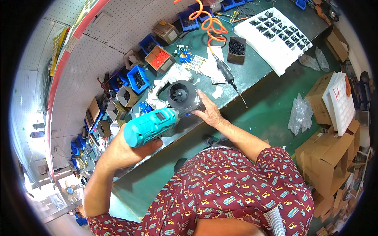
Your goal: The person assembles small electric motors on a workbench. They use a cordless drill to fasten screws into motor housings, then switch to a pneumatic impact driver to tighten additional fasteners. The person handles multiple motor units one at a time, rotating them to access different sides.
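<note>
My left hand (125, 147) is wrapped round a teal power drill (151, 125), with the handle hidden beneath the hand. The drill's front end points away to the right, close against a round black fan housing (182, 94). Inside the housing's open top a bladed impeller shows. My right hand (210, 111) grips the housing's right side, thumb toward me and fingers along the far side. Whether the drill's tip touches the housing is hard to make out. White crumpled wrapping (159, 88) lies on the bench just behind the housing.
On the green bench (252, 72) lies a black pneumatic screwdriver (224, 70) with an orange coiled hose (208, 25). Beyond are a bin of black parts (236, 49), a box of red parts (159, 59) and a white divided tray (275, 35). Cardboard boxes (327, 153) stand at right.
</note>
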The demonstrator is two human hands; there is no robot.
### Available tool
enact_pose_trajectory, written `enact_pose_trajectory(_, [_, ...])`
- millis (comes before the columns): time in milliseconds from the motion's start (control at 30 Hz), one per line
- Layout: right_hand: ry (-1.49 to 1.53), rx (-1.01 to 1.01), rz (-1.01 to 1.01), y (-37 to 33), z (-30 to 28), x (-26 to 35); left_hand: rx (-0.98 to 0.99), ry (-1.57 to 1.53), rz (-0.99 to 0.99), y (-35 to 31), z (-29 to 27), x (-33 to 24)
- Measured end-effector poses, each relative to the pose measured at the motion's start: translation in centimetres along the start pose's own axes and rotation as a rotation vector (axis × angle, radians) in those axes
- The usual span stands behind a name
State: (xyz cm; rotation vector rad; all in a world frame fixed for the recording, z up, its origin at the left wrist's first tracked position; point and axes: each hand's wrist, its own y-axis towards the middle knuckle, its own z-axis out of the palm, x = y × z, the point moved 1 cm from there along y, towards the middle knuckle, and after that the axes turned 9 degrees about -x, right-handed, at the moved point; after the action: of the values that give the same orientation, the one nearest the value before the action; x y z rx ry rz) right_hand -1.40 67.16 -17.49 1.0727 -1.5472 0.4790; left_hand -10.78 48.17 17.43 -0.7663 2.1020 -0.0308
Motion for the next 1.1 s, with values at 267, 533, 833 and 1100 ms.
enact_pose_trajectory(267, [-0.072,-0.006,-0.057,0.1,-0.1,0.1,-0.048,0.176,0.059,2.4,1.9,0.8])
enact_pose_trajectory(533, [-0.100,-0.008,-0.065,0.1,0.0,-0.1,-0.064,0.214,0.025,2.4,2.5,1.1])
enact_pose_trajectory(833, [-0.092,-0.004,-0.056,0.3,0.0,0.2,-0.058,0.146,0.040,2.9,2.5,1.2])
enact_pose_trajectory(1100, [-0.112,-0.009,-0.052,0.5,0.0,0.2,-0.049,0.114,0.050,3.3,1.9,1.0])
